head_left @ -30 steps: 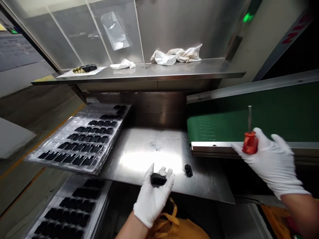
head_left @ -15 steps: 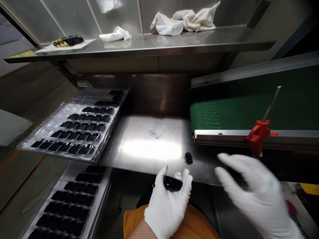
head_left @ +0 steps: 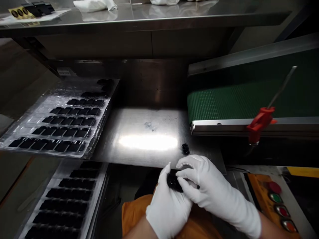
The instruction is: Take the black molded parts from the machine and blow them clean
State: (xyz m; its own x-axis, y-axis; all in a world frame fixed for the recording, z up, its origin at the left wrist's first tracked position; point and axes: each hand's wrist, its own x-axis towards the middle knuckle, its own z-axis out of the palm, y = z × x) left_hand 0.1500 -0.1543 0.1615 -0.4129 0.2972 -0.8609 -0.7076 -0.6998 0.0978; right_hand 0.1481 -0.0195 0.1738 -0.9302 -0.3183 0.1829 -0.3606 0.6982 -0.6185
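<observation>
My left hand [head_left: 167, 209], in a white glove, is closed round a small glossy black part [head_left: 172, 182] just in front of the bench's near edge. My right hand [head_left: 208, 184], also gloved, reaches over from the right with curled fingers gripping the same part; these fingers hide much of it. Just beyond my hands, a second small black piece [head_left: 185, 149] lies on the steel bench [head_left: 147, 124], touched by neither hand.
At left, clear plastic trays [head_left: 46, 113] hold rows of black parts, with another tray stack [head_left: 56, 192] lower down. On the right runs a green conveyor belt [head_left: 239, 96], with a red-handled tool [head_left: 261, 124] at its edge. A control box [head_left: 270, 199] with buttons sits lower right. A steel shelf [head_left: 139, 25] crosses behind.
My right hand has moved left from beside the conveyor and closed on the black part in my left hand. The view has tilted down, bringing the control box into sight.
</observation>
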